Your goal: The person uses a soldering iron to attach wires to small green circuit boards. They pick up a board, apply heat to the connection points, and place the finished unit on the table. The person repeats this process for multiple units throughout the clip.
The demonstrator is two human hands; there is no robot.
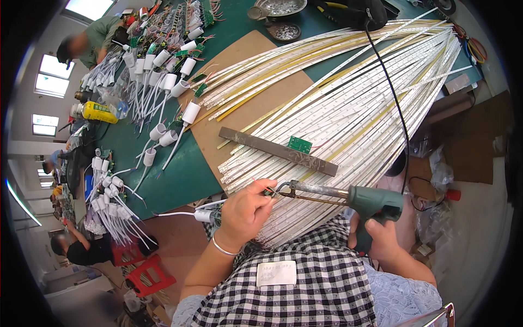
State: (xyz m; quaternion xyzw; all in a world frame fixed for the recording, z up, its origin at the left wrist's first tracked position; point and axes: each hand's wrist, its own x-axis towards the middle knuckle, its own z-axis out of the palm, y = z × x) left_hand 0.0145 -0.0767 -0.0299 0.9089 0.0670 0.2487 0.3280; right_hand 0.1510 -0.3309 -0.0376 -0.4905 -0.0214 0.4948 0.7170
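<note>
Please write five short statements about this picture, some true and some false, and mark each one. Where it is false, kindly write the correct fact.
1. The right hand grips a green pistol-shaped tool with a metal barrel. True.
2. The left hand is empty. False: the left hand pinches a small thin piece, too small to identify, near the tool's tip.
3. The flat grey bar lies underneath the long white strips. False: the flat grey bar lies across the top of the long white strips.
4. A thin silver-coloured bangle circles the left wrist. True.
5. The apron is plain red. False: the cloth apron is black-and-white checked.
</note>
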